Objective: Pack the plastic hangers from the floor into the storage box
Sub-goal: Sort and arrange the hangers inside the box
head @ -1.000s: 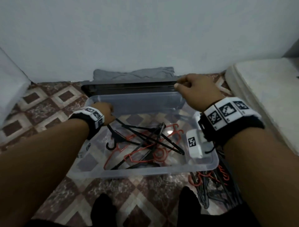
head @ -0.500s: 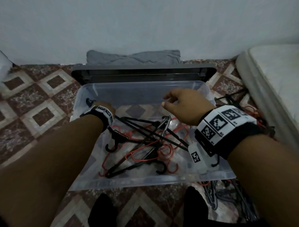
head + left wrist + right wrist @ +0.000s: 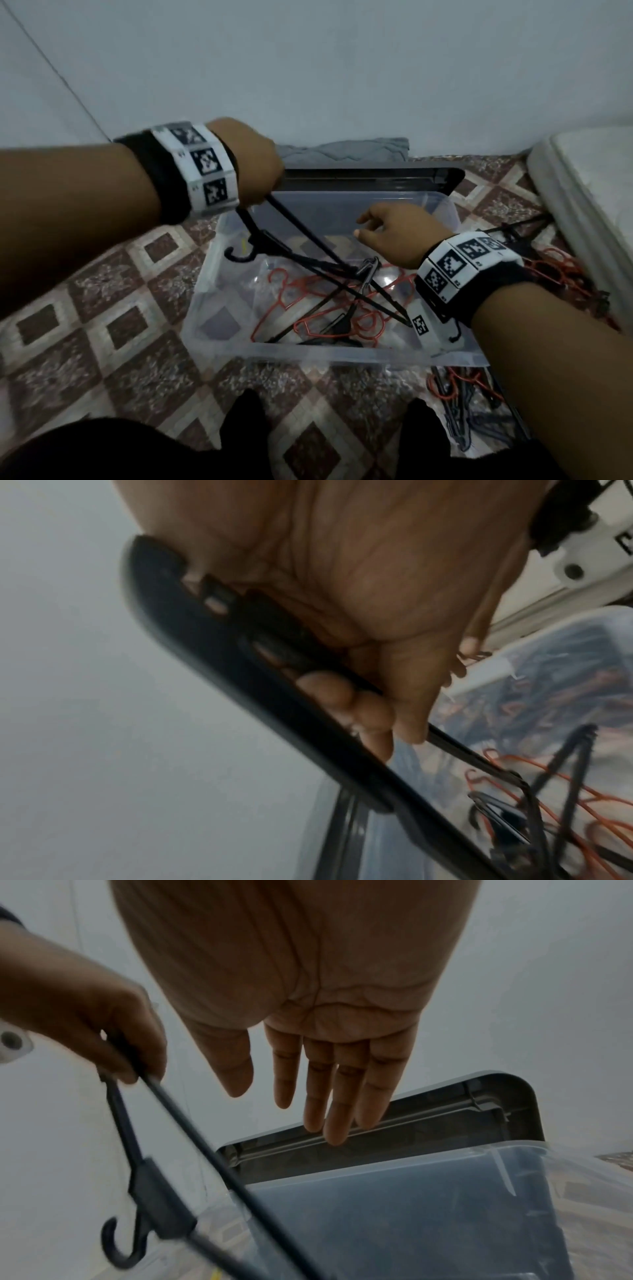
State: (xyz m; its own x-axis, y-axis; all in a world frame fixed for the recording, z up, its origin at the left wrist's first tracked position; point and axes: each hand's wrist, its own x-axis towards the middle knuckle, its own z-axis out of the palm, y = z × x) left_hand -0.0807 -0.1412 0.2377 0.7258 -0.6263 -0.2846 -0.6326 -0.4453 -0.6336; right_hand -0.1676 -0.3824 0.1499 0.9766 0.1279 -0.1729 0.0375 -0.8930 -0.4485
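My left hand (image 3: 262, 181) is raised over the far-left corner of the clear storage box (image 3: 308, 356) and grips one end of a black plastic hanger (image 3: 308, 246). The hanger's hook (image 3: 239, 257) hangs down and its other end rests among the red and black hangers (image 3: 325, 308) inside the box. In the left wrist view my fingers (image 3: 342, 696) curl round the hanger's black bar (image 3: 240, 669). My right hand (image 3: 383, 226) hovers open above the box with straight fingers (image 3: 335, 1096) that hold nothing.
The box's dark grey lid (image 3: 376, 178) lies behind the box with a grey cloth (image 3: 342, 150) at the wall. More hangers (image 3: 565, 274) lie on the patterned floor to the right, some (image 3: 462, 394) near my right foot. A mattress (image 3: 589, 205) borders the right side.
My left hand has risen from inside the box, lifting one end of the black hanger. My right hand has left the lid's edge and come down over the box, open.
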